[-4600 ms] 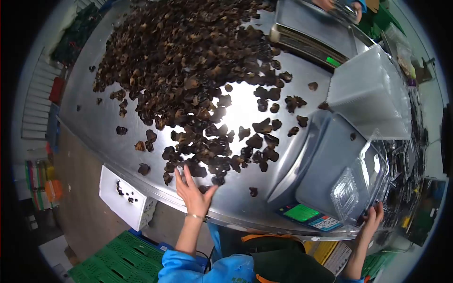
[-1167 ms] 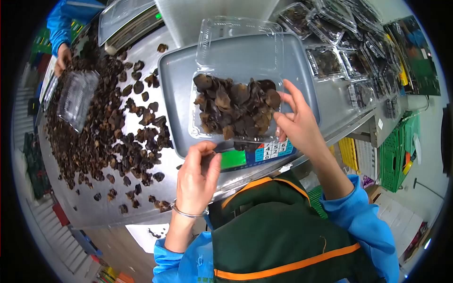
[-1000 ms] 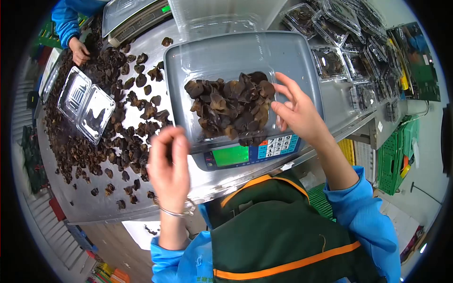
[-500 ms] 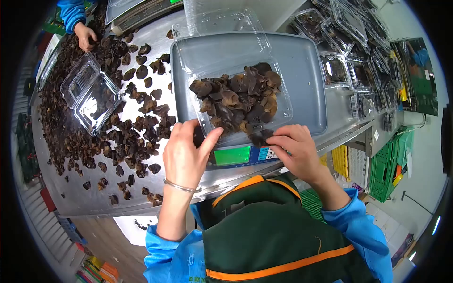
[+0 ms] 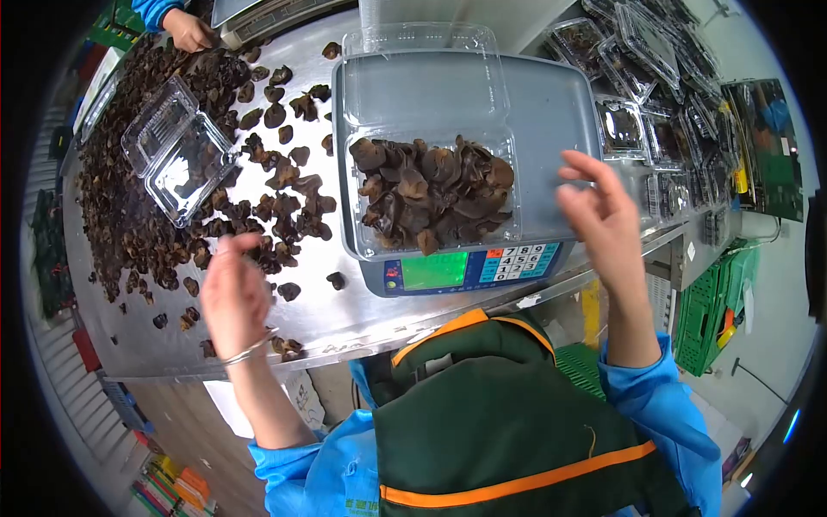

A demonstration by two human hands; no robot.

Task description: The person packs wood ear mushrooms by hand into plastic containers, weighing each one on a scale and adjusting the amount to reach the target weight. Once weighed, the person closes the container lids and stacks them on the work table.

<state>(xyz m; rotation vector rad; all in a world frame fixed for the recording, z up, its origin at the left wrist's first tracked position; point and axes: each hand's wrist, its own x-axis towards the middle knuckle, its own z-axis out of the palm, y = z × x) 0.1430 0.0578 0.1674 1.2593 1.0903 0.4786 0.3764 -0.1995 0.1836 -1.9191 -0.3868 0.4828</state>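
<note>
An open clear plastic clamshell box [image 5: 514, 185] rests on the grey pan [image 5: 551, 112] of a digital scale, its lid folded back. Dark brown wood ear mushrooms [image 5: 435, 189] fill its base in a heap. My right hand [image 5: 603, 215] hovers beside the pan's right edge, fingers apart and holding nothing. Over the steel table, left of the scale, is my left hand [image 5: 233, 297], slightly blurred, its fingers out and nothing visible in them. Loose wood ear mushrooms [image 5: 280, 207] lie just beyond it. The scale's green display [image 5: 435, 270] is uncovered, but I cannot read it.
A second open clamshell box [image 5: 181, 172] lies on the mushroom pile at left. Another person's hand [image 5: 189, 31] touches the pile's far end. Filled clear boxes [image 5: 659, 129] are stacked at right. Another scale [image 5: 284, 21] stands at the back. A green crate [image 5: 702, 310] sits lower right.
Both hands have come away from the box, the left moving left, the right moving right and up. The mushroom in my right fingers is no longer there. The box now sits straighter on the pan.
</note>
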